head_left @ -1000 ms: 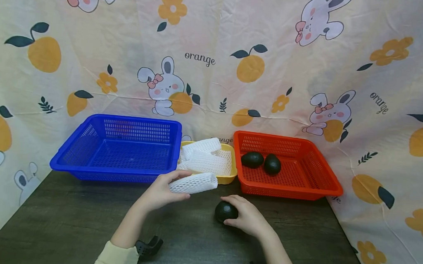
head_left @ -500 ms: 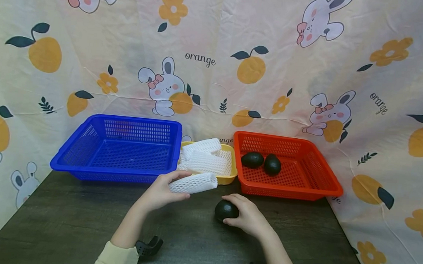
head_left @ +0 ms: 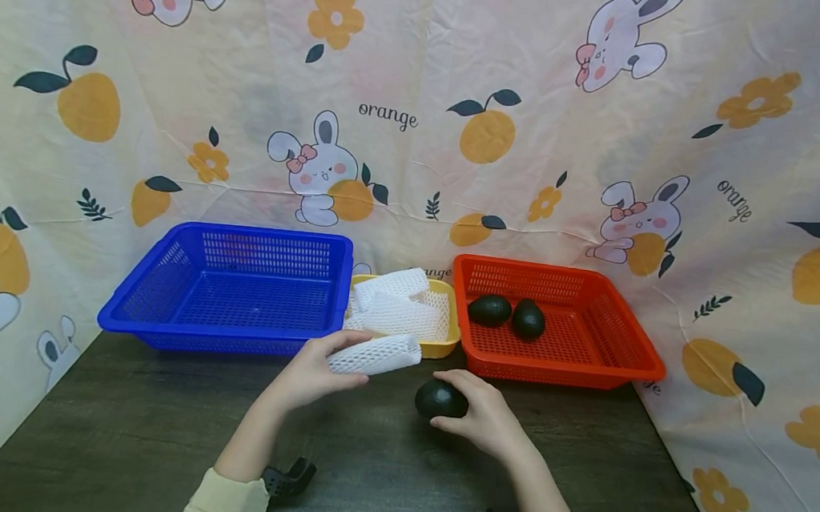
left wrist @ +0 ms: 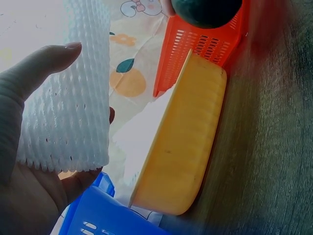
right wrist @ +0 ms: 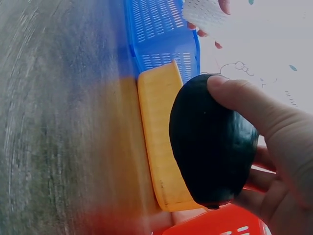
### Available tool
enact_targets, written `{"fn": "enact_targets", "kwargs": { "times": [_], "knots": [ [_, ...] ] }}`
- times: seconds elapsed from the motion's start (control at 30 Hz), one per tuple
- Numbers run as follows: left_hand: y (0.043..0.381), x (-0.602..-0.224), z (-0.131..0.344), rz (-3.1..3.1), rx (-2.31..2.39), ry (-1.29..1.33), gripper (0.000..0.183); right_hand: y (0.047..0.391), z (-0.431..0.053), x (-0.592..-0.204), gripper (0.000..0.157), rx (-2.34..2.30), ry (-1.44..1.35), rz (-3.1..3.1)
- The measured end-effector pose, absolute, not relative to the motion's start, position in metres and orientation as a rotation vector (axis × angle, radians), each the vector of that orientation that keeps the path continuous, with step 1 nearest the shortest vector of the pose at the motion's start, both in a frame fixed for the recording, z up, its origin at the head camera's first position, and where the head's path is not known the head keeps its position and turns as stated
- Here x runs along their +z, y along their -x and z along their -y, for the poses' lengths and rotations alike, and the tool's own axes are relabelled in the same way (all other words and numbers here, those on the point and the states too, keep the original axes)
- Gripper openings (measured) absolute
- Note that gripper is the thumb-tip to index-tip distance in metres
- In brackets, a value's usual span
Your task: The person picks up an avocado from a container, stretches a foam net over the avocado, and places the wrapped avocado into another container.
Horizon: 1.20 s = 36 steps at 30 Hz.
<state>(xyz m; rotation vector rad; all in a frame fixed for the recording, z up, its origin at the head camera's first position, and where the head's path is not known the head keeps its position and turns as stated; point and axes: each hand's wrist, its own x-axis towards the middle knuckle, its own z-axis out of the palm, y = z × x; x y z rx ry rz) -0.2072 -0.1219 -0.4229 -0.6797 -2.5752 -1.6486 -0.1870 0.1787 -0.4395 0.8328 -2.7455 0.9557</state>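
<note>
My left hand [head_left: 310, 369] grips a white foam net sleeve [head_left: 376, 355] between thumb and fingers, in front of the yellow basket. In the left wrist view the thumb lies across the sleeve [left wrist: 73, 112] and the fingers pass behind it. To its right, my right hand [head_left: 480, 413] holds a dark green avocado [head_left: 440, 400], thumb on one side and fingers on the other. The right wrist view shows the avocado [right wrist: 210, 142] upright in the grasp, its narrow stem end downward. A gap separates the sleeve from the avocado.
The blue basket [head_left: 223, 330] stands at the back left. Between it and the red basket [head_left: 553, 372] sits a small yellow basket [head_left: 439, 347] with several white foam nets [head_left: 398, 311]. Two avocados [head_left: 489, 310] lie in the red basket. A patterned cloth [head_left: 402, 167] hangs behind the table.
My right hand has turned and raised the avocado slightly, so it shows more lengthwise. My left hand and the foam sleeve have stayed in place.
</note>
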Motion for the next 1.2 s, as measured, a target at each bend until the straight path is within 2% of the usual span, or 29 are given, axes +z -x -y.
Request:
{"fn": "enact_targets", "kwargs": {
  "times": [0.97,1.2],
  "knots": [
    [0.205,-0.422,0.120,2.562,-1.629,0.697,0.056,0.179,-0.180,-0.417,0.069,1.135,-0.708,2.462],
    [0.190,-0.395,0.116,2.580,-1.601,0.715,0.052,0.179,-0.183,-0.411,0.067,1.081,-0.629,2.402]
  ]
}}
